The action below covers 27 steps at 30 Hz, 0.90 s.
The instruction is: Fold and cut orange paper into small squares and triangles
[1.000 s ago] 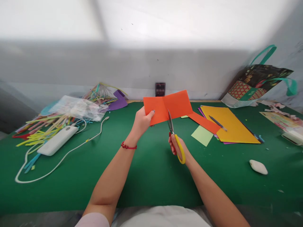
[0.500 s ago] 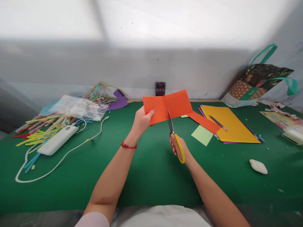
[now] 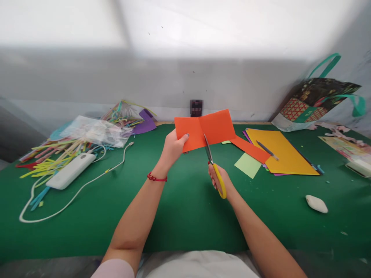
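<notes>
My left hand [image 3: 174, 146] pinches the left end of a creased orange sheet of paper [image 3: 217, 127], thumb on the near face and fingers hidden behind. The sheet is held up above the green table. In my right hand [image 3: 218, 178] is a pair of scissors [image 3: 222, 185] with yellow and red handles, fingers through the loops. The scissor blades lie at the lower edge of the sheet, near its middle crease. An orange paper strip [image 3: 252, 150] lies just right of the sheet, beside a pale green paper square [image 3: 248, 165].
On the right, a pen [image 3: 266, 150] rests on yellow sheets [image 3: 285, 154], with a white case [image 3: 316, 204] nearer me. Behind them stands a patterned bag [image 3: 315, 100]. To the left lie a white power bank [image 3: 71, 172], its cable [image 3: 84, 186] and many paper strips [image 3: 46, 166].
Almost nothing differs. The scissors and both hands have shifted very slightly, and the blades remain at the orange sheet's lower edge.
</notes>
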### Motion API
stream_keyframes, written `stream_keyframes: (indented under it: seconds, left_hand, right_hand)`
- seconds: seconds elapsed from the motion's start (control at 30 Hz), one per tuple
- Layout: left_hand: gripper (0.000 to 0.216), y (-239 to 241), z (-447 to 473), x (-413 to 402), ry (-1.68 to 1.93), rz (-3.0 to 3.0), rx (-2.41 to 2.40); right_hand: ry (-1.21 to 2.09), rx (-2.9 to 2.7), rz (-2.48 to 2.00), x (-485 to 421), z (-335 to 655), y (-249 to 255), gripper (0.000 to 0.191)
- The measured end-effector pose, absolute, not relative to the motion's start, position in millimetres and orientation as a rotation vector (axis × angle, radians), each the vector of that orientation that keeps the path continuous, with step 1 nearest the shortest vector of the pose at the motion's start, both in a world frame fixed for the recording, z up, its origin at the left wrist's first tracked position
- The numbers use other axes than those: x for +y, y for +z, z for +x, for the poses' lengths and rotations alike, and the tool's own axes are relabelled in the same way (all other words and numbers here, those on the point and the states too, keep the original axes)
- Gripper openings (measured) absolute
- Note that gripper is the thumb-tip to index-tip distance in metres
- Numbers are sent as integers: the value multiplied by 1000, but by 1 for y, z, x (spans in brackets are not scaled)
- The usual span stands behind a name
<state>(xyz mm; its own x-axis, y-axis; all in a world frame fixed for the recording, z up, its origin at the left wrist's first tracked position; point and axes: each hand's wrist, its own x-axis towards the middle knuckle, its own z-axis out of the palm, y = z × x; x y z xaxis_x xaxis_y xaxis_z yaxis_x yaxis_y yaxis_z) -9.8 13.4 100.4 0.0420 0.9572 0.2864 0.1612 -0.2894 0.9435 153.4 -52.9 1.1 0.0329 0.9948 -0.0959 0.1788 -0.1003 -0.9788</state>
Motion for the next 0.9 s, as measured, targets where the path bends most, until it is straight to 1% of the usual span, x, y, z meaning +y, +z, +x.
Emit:
stream_keyframes:
  seconds: [0.13, 0.3, 0.47, 0.57, 0.9]
  left_hand:
    - [12, 103, -10, 12, 1285, 1527, 1152]
    - [14, 103, -9, 10, 1225, 1545, 1126]
    - [7, 103, -5, 6, 1161, 1545, 1118]
    - [6, 103, -4, 5, 1140, 1547, 1121]
    - [14, 101, -4, 5, 1145, 1578, 1124]
  right_hand:
    - [1131, -1321, -1389, -51, 155, -2, 56]
    - [1237, -1285, -1347, -51, 152, 1, 58]
    - [1263, -1219, -1320, -51, 150, 3, 63]
    - [1270, -1213, -1316, -52, 152, 4, 61]
    - [1288, -1158, -1365, -54, 154, 6, 58]
